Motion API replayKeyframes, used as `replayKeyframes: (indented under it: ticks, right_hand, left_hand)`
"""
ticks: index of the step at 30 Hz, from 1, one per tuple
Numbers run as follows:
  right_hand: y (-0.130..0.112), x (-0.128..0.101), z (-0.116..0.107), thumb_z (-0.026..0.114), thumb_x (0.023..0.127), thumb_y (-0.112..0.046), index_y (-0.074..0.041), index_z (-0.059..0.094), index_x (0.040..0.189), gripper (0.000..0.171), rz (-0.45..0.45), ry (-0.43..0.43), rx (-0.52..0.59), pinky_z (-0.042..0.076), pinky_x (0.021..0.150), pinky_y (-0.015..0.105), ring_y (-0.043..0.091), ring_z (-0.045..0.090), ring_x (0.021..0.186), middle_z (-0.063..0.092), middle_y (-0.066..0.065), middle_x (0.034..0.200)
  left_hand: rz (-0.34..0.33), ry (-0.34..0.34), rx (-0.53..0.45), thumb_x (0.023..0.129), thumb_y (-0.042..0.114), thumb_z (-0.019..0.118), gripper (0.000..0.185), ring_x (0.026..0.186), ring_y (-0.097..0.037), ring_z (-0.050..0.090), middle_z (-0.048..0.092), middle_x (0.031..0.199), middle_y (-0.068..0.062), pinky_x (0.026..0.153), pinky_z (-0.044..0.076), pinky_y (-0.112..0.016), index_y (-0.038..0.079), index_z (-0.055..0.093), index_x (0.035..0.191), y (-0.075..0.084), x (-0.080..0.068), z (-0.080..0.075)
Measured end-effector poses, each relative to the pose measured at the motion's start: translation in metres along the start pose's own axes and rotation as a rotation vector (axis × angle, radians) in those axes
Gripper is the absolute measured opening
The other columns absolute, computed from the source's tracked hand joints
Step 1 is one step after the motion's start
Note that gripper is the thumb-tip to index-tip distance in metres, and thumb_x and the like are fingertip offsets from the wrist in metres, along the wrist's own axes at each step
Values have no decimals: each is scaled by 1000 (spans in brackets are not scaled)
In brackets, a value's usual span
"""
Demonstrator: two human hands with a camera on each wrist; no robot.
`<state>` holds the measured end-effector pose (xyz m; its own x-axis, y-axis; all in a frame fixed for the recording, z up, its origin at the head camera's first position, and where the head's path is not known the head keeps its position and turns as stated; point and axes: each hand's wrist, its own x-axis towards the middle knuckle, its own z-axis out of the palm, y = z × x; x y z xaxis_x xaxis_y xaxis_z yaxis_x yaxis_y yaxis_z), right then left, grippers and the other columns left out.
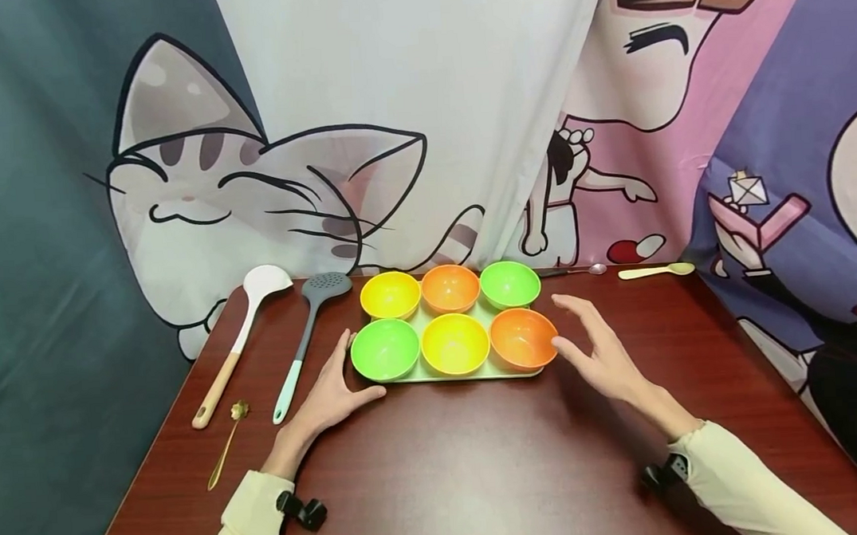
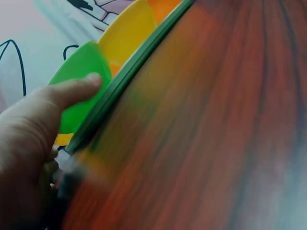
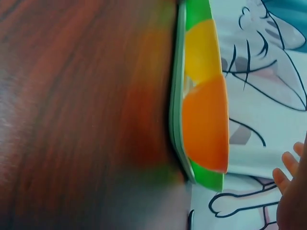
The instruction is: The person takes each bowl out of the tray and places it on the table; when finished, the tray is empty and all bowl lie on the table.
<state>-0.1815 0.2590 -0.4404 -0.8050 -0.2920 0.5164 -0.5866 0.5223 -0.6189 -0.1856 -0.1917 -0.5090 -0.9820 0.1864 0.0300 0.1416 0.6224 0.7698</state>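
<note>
Several bowls stand in two rows on a pale green tray point(image 1: 420, 375) on the table. The back row holds a yellow bowl point(image 1: 391, 296), an orange bowl point(image 1: 450, 289) and a green bowl point(image 1: 510, 285). In front are a green bowl point(image 1: 385, 350), a yellow bowl point(image 1: 455, 344) and an orange bowl point(image 1: 523, 339). My left hand point(image 1: 335, 391) is spread around the tray's front left corner, thumb in front of the green bowl; whether it touches is unclear. My right hand point(image 1: 601, 354) is held with fingers spread, right of the front orange bowl, apart from the tray in the right wrist view.
On the left lie a white ladle point(image 1: 243, 339) with a wooden handle, a grey skimmer point(image 1: 307, 329) and a small gold spoon point(image 1: 227, 452). At the back right are a metal spoon point(image 1: 595, 269) and a pale yellow spoon point(image 1: 654, 271). A printed curtain point(image 1: 420, 76) hangs behind the table.
</note>
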Motion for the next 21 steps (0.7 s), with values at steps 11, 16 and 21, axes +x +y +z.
replayKeyframes:
  ticks: [11, 16, 21]
  right_hand:
    - [29, 25, 0, 53, 103, -12, 2, 51, 133, 33, 321, 196, 385, 46, 97, 7, 1, 58, 113, 60, -13, 117]
    - [41, 36, -1, 54, 103, -18, -9, 55, 120, 19, 448, 223, 472, 54, 89, 12, -2, 65, 101, 66, -19, 103]
    - [51, 49, 0, 56, 102, -18, -6, 56, 114, 17, 561, 226, 551, 60, 80, 21, 1, 70, 89, 69, -14, 94]
  left_hand:
    - [122, 54, 87, 80, 44, 82, 97, 149, -34, 31, 38, 159, -11, 123, 17, -60, 13, 32, 156, -2, 4, 5]
    - [148, 80, 99, 80, 39, 83, 84, 148, -32, 34, 43, 156, -14, 123, 19, -58, 10, 46, 150, -2, 6, 4]
    - [143, 75, 97, 80, 39, 83, 83, 149, -32, 33, 43, 156, -14, 123, 18, -58, 11, 46, 149, -4, 5, 5]
